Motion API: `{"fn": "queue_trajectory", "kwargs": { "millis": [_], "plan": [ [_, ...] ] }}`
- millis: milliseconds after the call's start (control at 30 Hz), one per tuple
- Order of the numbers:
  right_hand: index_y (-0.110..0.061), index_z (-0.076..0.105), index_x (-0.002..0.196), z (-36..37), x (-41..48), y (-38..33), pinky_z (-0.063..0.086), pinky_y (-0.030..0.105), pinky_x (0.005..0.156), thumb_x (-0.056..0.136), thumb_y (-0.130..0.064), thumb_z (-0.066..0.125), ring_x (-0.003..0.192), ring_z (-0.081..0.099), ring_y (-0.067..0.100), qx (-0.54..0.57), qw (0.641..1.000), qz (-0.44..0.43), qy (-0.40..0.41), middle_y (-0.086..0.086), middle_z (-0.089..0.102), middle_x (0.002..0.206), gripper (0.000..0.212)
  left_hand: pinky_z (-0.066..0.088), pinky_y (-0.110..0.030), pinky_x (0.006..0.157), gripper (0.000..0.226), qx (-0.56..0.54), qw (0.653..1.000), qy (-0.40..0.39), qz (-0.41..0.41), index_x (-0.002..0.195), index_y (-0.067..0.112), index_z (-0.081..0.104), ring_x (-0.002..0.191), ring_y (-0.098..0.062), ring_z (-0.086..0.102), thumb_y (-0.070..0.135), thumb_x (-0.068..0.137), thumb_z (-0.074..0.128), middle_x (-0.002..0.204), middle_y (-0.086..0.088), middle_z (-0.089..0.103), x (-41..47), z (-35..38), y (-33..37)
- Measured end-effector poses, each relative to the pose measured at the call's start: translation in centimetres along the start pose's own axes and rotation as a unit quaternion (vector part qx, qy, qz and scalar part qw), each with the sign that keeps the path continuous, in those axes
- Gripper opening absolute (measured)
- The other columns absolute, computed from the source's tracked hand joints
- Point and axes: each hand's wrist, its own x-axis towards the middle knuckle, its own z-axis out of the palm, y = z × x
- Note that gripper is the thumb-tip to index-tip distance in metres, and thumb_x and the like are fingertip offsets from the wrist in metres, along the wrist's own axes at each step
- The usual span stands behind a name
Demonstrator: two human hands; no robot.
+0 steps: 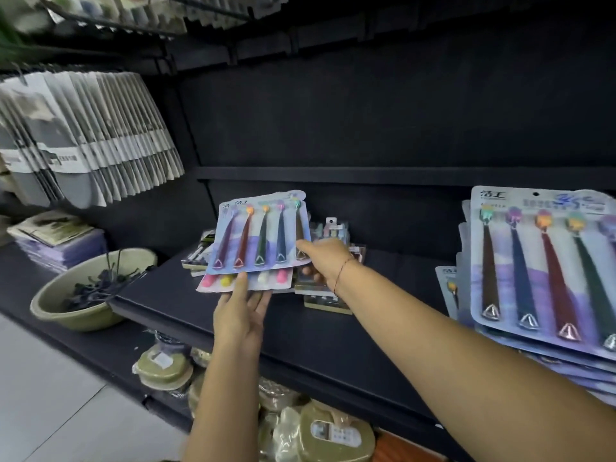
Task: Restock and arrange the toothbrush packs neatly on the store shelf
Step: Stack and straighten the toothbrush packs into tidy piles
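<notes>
A toothbrush pack (pixel 260 233) with several dark-handled brushes is held tilted above the black shelf (pixel 300 328). Under it shows a second pack (pixel 246 281) with pink, yellow and white ends. My left hand (pixel 241 310) supports both packs from below, thumb on the lower edge and fingers straight. My right hand (pixel 323 258) grips the upper pack's right edge. A tall stack of the same toothbrush packs (pixel 540 271) lies at the right of the shelf.
Small boxed items (pixel 328 295) lie piled behind and under my right hand. A beige basin (pixel 80 315) with dark hooks sits at the left. Grey packets (pixel 83 135) hang at upper left. Wrapped goods (pixel 330 431) fill the lower shelf.
</notes>
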Motion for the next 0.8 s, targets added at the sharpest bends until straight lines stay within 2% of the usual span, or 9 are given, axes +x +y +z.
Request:
{"fn": "queue_trajectory", "kwargs": {
  "millis": [133,267,300,367,467,567,667,733,800],
  "plan": [
    [-0.002,0.053,0.094,-1.7,-2.2,-0.3,0.037,0.017,0.034,0.097,-0.013,0.050,0.038,0.060,0.012,0.073,0.996,-0.037,0.034,0.016,0.062,0.084,0.012,0.057,-0.030,0.076,0.037,0.015,0.999,-0.051,-0.004,0.128,0.010,0.056,0.100,-0.019,0.070,0.023,0.095,0.062,0.121,-0.008,0.068,-0.1,0.4,-0.1],
    [-0.005,0.048,0.081,-7.0,-7.2,-0.3,0.039,0.019,0.037,0.098,-0.008,0.047,0.039,0.056,0.009,0.076,0.986,-0.113,0.091,0.010,0.055,0.067,0.017,0.060,-0.027,0.066,0.028,0.010,0.998,-0.056,0.007,0.123,0.010,0.059,0.087,-0.015,0.074,0.021,0.097,0.059,0.105,-0.005,0.074,-0.3,0.9,-0.3],
    [-0.005,0.050,0.080,-8.9,-8.8,-0.1,0.038,0.019,0.038,0.098,-0.007,0.047,0.038,0.054,0.008,0.062,0.984,-0.125,0.108,0.009,0.055,0.063,0.019,0.060,-0.028,0.068,0.023,0.012,0.999,-0.050,0.010,0.120,0.009,0.059,0.082,-0.014,0.074,0.017,0.098,0.057,0.097,-0.004,0.075,-0.2,0.9,-0.5],
    [-0.005,0.054,0.075,-12.8,-12.1,0.3,0.037,0.019,0.039,0.097,-0.007,0.047,0.039,0.049,0.009,0.029,0.980,-0.141,0.135,0.004,0.054,0.054,0.023,0.057,-0.033,0.084,0.011,0.020,0.999,-0.030,0.013,0.108,0.008,0.061,0.077,-0.013,0.073,0.010,0.098,0.056,0.081,0.001,0.076,-0.3,0.9,-0.8],
    [0.000,0.058,0.080,-18.8,-17.5,1.2,0.037,0.021,0.041,0.098,-0.011,0.050,0.043,0.046,0.013,0.009,0.975,-0.144,0.168,0.005,0.051,0.051,0.023,0.053,-0.037,0.091,0.007,0.014,1.000,-0.013,0.000,0.099,0.010,0.062,0.082,-0.013,0.071,0.007,0.098,0.055,0.077,0.001,0.075,-1.7,1.5,-1.4],
    [-0.001,0.062,0.084,-24.1,-21.3,2.4,0.039,0.024,0.042,0.099,-0.012,0.052,0.042,0.046,0.013,0.033,0.967,-0.125,0.220,0.007,0.052,0.060,0.021,0.055,-0.035,0.085,0.006,0.029,0.999,-0.018,-0.006,0.095,0.006,0.061,0.084,-0.016,0.067,0.007,0.098,0.055,0.073,-0.001,0.074,-4.1,2.8,-2.4],
    [0.002,0.060,0.096,-27.6,-22.4,3.5,0.041,0.032,0.047,0.100,-0.015,0.050,0.042,0.049,0.015,0.011,0.965,-0.085,0.246,0.014,0.055,0.067,0.020,0.060,-0.023,0.064,0.008,0.054,0.998,-0.025,-0.004,0.094,0.004,0.061,0.080,-0.014,0.063,0.009,0.098,0.056,0.064,0.000,0.071,-7.0,4.4,-3.6],
    [-0.006,0.054,0.113,-28.6,-22.4,3.8,0.045,0.032,0.046,0.101,-0.014,0.051,0.044,0.056,0.018,0.012,0.963,-0.073,0.258,0.017,0.060,0.086,0.015,0.058,-0.019,0.058,0.008,0.057,0.997,-0.047,-0.010,0.096,0.008,0.062,0.081,-0.012,0.066,0.011,0.098,0.056,0.075,0.000,0.073,-8.8,5.2,-4.5],
    [-0.011,0.045,0.132,-28.9,-22.2,4.0,0.050,0.030,0.045,0.100,-0.011,0.052,0.050,0.062,0.027,0.015,0.961,-0.070,0.267,0.016,0.056,0.113,0.033,0.059,-0.021,0.063,0.013,0.061,0.995,-0.082,-0.012,0.107,0.010,0.064,0.083,-0.012,0.072,0.012,0.099,0.055,0.095,-0.001,0.074,-10.5,5.6,-5.4]
  ]
}}
